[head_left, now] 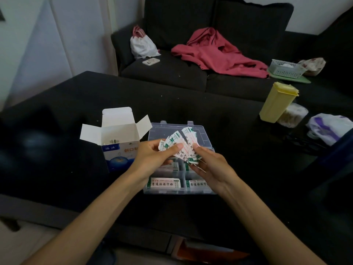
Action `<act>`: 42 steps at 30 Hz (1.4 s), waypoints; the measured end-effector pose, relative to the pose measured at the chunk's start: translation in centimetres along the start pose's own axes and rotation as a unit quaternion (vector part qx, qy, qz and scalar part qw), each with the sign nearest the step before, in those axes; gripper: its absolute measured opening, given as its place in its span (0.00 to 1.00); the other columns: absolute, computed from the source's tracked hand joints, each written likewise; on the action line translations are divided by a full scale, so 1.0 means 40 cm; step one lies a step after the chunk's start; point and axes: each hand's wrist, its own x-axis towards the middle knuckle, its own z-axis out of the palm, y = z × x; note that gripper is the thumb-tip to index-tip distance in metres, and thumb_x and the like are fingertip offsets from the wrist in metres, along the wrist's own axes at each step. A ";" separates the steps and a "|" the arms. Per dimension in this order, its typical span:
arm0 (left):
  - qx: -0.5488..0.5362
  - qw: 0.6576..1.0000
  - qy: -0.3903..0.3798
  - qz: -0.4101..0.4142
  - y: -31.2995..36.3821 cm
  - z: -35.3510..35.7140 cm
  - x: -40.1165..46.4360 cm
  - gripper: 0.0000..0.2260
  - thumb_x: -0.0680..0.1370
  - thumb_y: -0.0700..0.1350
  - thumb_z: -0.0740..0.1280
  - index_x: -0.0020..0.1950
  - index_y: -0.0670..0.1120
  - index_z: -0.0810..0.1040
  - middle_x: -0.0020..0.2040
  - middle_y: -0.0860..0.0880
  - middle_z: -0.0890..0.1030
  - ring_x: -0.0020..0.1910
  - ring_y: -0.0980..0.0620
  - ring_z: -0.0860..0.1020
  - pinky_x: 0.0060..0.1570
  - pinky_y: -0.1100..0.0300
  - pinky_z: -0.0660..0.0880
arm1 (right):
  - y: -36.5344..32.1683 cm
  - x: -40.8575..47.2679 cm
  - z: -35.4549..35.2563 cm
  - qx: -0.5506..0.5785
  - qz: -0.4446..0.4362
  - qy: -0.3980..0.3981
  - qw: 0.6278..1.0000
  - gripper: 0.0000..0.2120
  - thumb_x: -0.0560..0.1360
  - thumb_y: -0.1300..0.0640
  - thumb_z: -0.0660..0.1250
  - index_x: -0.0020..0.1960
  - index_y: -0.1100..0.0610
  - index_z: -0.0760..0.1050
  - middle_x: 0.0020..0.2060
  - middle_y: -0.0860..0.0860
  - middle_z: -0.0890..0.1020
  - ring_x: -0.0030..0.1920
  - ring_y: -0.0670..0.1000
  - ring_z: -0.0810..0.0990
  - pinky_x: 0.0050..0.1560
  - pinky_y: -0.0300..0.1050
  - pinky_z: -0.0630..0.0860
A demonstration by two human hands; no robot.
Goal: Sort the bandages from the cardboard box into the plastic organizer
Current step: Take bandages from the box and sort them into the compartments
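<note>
Both my arms reach out over the dark bench (76,104). My left hand (150,155) and my right hand (208,165) hold a fan of bandages (181,144) together, just above the plastic organizer (207,190). My left fingers are curled under the strips and my thumb presses on top. My right fingers (196,145) pinch the other side of the fan. More bandages lie flat in the front parts of the organizer, and its clear lid (158,131) stands open at the back. Just to the left of it stands the cardboard box (118,146), white and blue, with its flaps open. I can see a few strips inside it. Far on the right stands a yellow tub (277,102). Behind the bench is a dark sofa (172,73) with a red jacket (219,52), a white bag (142,44) and a phone (150,61) on it
</note>
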 end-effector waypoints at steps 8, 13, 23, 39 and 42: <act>0.007 1.000 0.020 0.017 0.007 -0.023 0.003 0.02 0.74 0.44 0.70 0.45 0.49 0.79 0.36 0.53 0.84 0.36 0.58 0.83 0.32 0.67 0.78 | -0.082 -0.005 -0.074 -0.176 -0.144 -0.006 0.974 0.05 0.75 0.56 0.66 0.50 0.53 0.79 0.46 0.52 0.84 0.46 0.49 0.83 0.47 0.40 0.79; 0.004 0.999 0.046 0.017 0.006 -0.034 0.005 0.02 0.75 0.44 0.70 0.43 0.50 0.78 0.36 0.55 0.83 0.31 0.61 0.81 0.29 0.68 0.76 | -0.108 -0.017 -0.158 -0.495 -0.087 -0.108 0.858 0.06 0.72 0.55 0.69 0.49 0.49 0.80 0.44 0.46 0.83 0.45 0.42 0.82 0.42 0.35 0.78; 0.021 0.998 0.050 0.011 0.006 -0.020 0.010 0.03 0.74 0.47 0.70 0.46 0.50 0.78 0.40 0.53 0.83 0.37 0.59 0.82 0.33 0.66 0.74 | -0.050 0.016 -0.135 -0.632 -0.122 -0.153 0.750 0.10 0.76 0.54 0.66 0.56 0.49 0.79 0.56 0.46 0.79 0.52 0.43 0.77 0.52 0.41 0.77; 0.016 0.999 0.034 0.005 0.008 -0.032 0.010 0.02 0.74 0.46 0.70 0.45 0.50 0.78 0.35 0.54 0.84 0.34 0.60 0.82 0.31 0.67 0.75 | -0.032 0.016 -0.118 -0.765 -0.198 -0.055 0.611 0.08 0.72 0.44 0.69 0.48 0.46 0.82 0.43 0.41 0.75 0.45 0.42 0.74 0.46 0.40 0.76; 0.013 0.999 0.034 0.001 0.008 -0.033 0.010 0.03 0.74 0.46 0.70 0.45 0.49 0.79 0.37 0.53 0.84 0.34 0.60 0.82 0.32 0.67 0.75 | -0.027 0.017 -0.111 -0.779 -0.189 -0.063 0.594 0.09 0.73 0.46 0.68 0.51 0.46 0.81 0.50 0.44 0.80 0.46 0.42 0.75 0.46 0.41 0.76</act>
